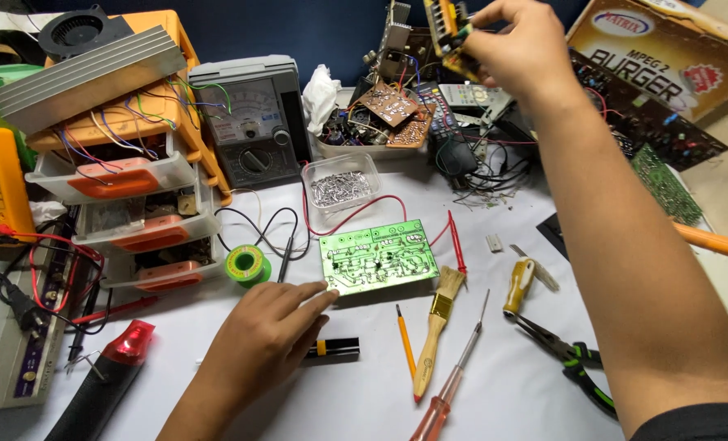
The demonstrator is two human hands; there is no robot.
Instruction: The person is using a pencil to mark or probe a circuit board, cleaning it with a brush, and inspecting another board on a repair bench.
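Two hands over white table [511,392]. Right hand [515,49] raised far back, grip closed on small yellow-black component [447,28], above pile of brown circuit boards [393,114]. Left hand [270,331] flat on table, fingers spread, holding nothing, fingertips touching left edge of green circuit board [378,255]. Just beside: green solder spool [246,265], brush [436,322], red screwdriver [450,384], black pliers [572,359].
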